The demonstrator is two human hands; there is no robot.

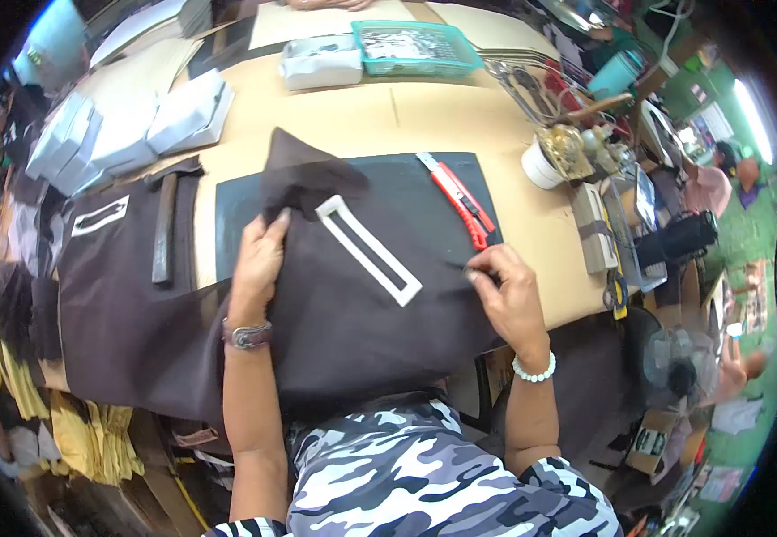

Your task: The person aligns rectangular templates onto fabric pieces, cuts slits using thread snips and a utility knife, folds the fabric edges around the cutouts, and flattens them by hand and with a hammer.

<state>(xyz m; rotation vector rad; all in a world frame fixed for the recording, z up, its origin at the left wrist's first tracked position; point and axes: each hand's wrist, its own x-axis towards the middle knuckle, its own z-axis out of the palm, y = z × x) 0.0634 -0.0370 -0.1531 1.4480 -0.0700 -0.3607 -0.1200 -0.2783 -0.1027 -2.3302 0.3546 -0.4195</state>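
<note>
Dark brown fabric drapes over the table's front edge, its upper corner folded up and slightly blurred. A long white rectangular frame-shaped piece lies slantwise on it. My left hand is closed on the fabric's left side, thumb on top. At the right edge my right hand pinches the fabric between thumb and fingers. Beyond that hand, a red utility knife rests on a black cutting mat that shows partly from under the fabric.
To the left, a hammer-like tool and another white frame piece lie on more brown fabric. White stacks and a teal tray stand farther back. At right are a white tub, a clear bin and scissors.
</note>
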